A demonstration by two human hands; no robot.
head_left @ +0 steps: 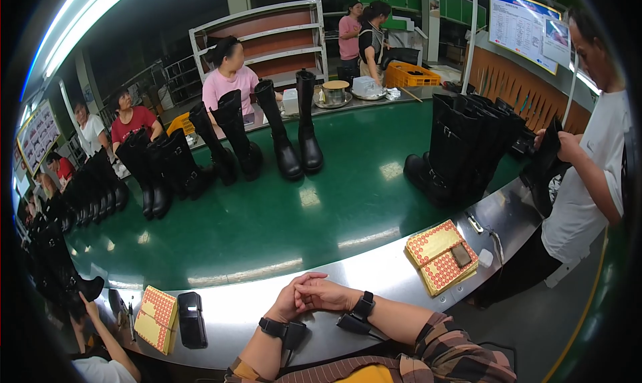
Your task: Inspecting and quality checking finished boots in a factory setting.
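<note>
My left hand (287, 303) and my right hand (325, 294) are clasped together above the metal edge of the table, fingers curled against each other. No object shows between them. Each wrist wears a black strap with a small black device (363, 306). To the right of my hands lies a stack of yellow sheets with red dots (428, 252), with a small dark block (461, 254) on it. On the left lie a black phone-like case (192, 320) and a second stack of yellow and red sheets (157, 318).
Black boots stand on the green table (314, 229): a tall pair (307, 142) at the far side, a cluster (455, 149) at the right, several more along the left. A person in white (592, 169) handles a boot at the right. A co-worker's hand (89, 307) touches a boot at the left.
</note>
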